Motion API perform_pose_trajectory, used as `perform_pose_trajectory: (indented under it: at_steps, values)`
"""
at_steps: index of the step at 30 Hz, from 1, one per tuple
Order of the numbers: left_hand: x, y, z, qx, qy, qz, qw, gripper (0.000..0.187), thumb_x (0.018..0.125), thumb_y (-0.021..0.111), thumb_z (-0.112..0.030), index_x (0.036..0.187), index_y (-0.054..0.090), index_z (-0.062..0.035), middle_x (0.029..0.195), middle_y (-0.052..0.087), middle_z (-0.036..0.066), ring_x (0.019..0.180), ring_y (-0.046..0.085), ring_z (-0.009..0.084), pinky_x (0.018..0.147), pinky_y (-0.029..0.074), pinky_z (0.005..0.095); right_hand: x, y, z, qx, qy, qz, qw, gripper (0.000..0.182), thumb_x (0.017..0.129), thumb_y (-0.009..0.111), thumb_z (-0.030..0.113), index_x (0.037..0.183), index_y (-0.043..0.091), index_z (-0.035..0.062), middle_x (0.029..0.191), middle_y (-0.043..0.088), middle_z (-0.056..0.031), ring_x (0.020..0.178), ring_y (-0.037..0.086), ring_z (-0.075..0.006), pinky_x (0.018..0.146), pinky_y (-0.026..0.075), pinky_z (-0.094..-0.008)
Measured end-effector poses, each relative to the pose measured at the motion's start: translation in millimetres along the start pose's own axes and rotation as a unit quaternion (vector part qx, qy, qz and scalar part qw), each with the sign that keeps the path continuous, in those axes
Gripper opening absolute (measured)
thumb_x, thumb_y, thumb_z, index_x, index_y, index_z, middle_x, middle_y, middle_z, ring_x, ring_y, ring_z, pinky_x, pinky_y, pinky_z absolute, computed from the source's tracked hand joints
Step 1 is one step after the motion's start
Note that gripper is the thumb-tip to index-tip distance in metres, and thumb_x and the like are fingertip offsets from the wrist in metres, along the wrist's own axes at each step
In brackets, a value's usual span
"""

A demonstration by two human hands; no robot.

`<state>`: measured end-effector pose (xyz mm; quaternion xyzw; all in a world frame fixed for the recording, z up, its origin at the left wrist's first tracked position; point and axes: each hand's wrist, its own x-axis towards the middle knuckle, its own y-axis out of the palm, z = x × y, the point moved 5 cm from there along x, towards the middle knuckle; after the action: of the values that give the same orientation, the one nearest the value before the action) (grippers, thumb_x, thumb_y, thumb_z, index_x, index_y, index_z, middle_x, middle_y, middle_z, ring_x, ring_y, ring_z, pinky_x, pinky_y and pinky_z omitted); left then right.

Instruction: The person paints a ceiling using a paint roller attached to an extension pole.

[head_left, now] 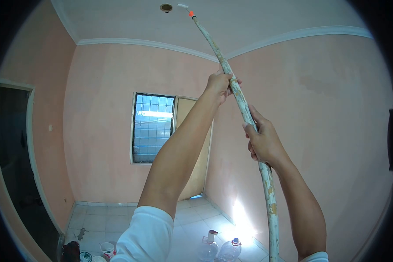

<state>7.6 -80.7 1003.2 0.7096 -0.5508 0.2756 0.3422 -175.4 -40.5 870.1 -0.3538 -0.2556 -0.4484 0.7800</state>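
Note:
A long pole (266, 187), spattered with white and tan paint, slants up from the bottom right towards the ceiling. At its far end, past an orange handle (191, 14), is a small white paint roller (183, 6), close to the ceiling; whether it touches cannot be told. My left hand (220, 86) is the higher one, closed around the pole with the arm stretched out. Lower down, my right hand (263, 139) wraps around the same pole, its thumb lying along the near side.
The ceiling (266, 17) has a round hole (166, 8) beside the roller. Ahead are a barred window (153, 126) and a door (192, 183). Two clear bottles (229, 250), a white bucket (108, 249) and other containers stand on the tiled floor (96, 222). A dark doorway (19, 153) is left.

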Motion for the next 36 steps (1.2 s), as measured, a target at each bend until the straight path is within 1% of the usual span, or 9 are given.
perform_pose_trajectory:
  at_steps: [4, 8, 11, 15, 20, 26, 32, 33, 36]
  values:
    - [30.9, -41.8, 19.9, 0.011, -0.009, -0.012, 1.0, 0.023, 0.103, 0.042, -0.007, 0.12, 0.051, 0.0064, 0.103, 0.062, 0.019, 0.092, 0.066, 0.0276, 0.079, 0.061, 0.0401, 34.2, 31.7, -19.8, 0.004, -0.014, 0.004, 1.0, 0.059, 0.1, 0.049, 0.012, 0.157, 0.033, 0.0139, 0.062, 0.05, -0.0045, 0.044, 0.052, -0.0144, 0.039, 0.048, -0.0325]
    - [59.0, -61.2, 42.8, 0.03, -0.023, -0.03, 0.999, 0.023, 0.103, 0.042, -0.006, 0.12, 0.051, 0.0072, 0.103, 0.063, 0.02, 0.092, 0.066, 0.028, 0.079, 0.061, 0.0397, 66.0, 38.3, -48.9, -0.002, -0.029, 0.005, 1.0, 0.059, 0.1, 0.05, 0.013, 0.156, 0.033, 0.0128, 0.063, 0.052, -0.0069, 0.043, 0.054, -0.0162, 0.039, 0.048, -0.0338]
    - [58.8, -70.1, 37.7, 0.036, -0.036, -0.039, 0.998, 0.024, 0.102, 0.042, -0.005, 0.12, 0.051, 0.0078, 0.102, 0.063, 0.021, 0.091, 0.066, 0.0283, 0.08, 0.061, 0.0394, 75.3, 48.0, -49.9, -0.003, -0.03, 0.008, 1.0, 0.059, 0.1, 0.05, 0.013, 0.156, 0.034, 0.0117, 0.062, 0.053, -0.0073, 0.043, 0.054, -0.0168, 0.039, 0.048, -0.0347]
    - [49.4, -74.0, 22.6, 0.021, -0.024, -0.025, 0.999, 0.023, 0.102, 0.042, -0.004, 0.119, 0.051, 0.0078, 0.101, 0.063, 0.02, 0.091, 0.066, 0.0281, 0.082, 0.06, 0.0394, 72.7, 55.0, -38.9, -0.003, -0.033, 0.009, 0.999, 0.059, 0.1, 0.05, 0.014, 0.156, 0.034, 0.0095, 0.061, 0.052, -0.0066, 0.042, 0.053, -0.0165, 0.039, 0.047, -0.035]
    - [48.3, -77.3, -4.1, 0.015, -0.017, 0.003, 1.0, 0.021, 0.102, 0.042, -0.005, 0.117, 0.051, 0.006, 0.101, 0.062, 0.019, 0.091, 0.066, 0.0275, 0.081, 0.061, 0.0401, 57.4, 58.2, 2.8, -0.008, -0.019, 0.011, 1.0, 0.06, 0.1, 0.05, 0.014, 0.157, 0.031, 0.0097, 0.063, 0.051, -0.0052, 0.044, 0.052, -0.0145, 0.039, 0.046, -0.0329]
    - [15.6, -48.0, -31.1, 0.001, -0.012, 0.014, 1.0, 0.02, 0.103, 0.042, -0.006, 0.116, 0.052, 0.0053, 0.1, 0.061, 0.018, 0.091, 0.065, 0.027, 0.081, 0.061, 0.0408, 22.9, 43.3, 28.4, 0.005, 0.006, 0.009, 1.0, 0.061, 0.101, 0.05, 0.014, 0.158, 0.031, 0.0139, 0.07, 0.048, -0.0019, 0.049, 0.051, -0.0121, 0.043, 0.046, -0.031]
    - [-8.5, -4.4, -47.5, 0.003, -0.015, 0.003, 1.0, 0.019, 0.104, 0.043, -0.007, 0.115, 0.051, 0.0056, 0.1, 0.061, 0.018, 0.091, 0.066, 0.027, 0.081, 0.061, 0.0405, -10.0, 6.0, 50.0, -0.012, 0.006, 0.002, 1.0, 0.061, 0.1, 0.05, 0.013, 0.158, 0.032, 0.0135, 0.072, 0.047, -0.0015, 0.052, 0.049, -0.0112, 0.048, 0.046, -0.0323]
    - [-16.8, 22.7, -45.0, 0.007, -0.013, 0.005, 1.0, 0.019, 0.104, 0.043, -0.007, 0.115, 0.051, 0.0057, 0.099, 0.061, 0.018, 0.092, 0.066, 0.0271, 0.082, 0.061, 0.0404, -21.5, -19.5, 46.7, -0.019, -0.004, 0.001, 1.0, 0.06, 0.1, 0.05, 0.013, 0.158, 0.032, 0.0133, 0.073, 0.048, -0.0017, 0.051, 0.049, -0.011, 0.048, 0.045, -0.0323]
    - [-34.8, 42.2, -59.8, 0.01, 0.006, 0.012, 1.0, 0.018, 0.103, 0.044, -0.007, 0.114, 0.05, 0.0059, 0.099, 0.061, 0.018, 0.092, 0.066, 0.0266, 0.082, 0.061, 0.04, -36.2, -32.0, 59.0, -0.032, -0.005, 0.001, 0.999, 0.06, 0.1, 0.049, 0.013, 0.158, 0.033, 0.0122, 0.073, 0.049, -0.0021, 0.049, 0.047, -0.0105, 0.045, 0.044, -0.0317]
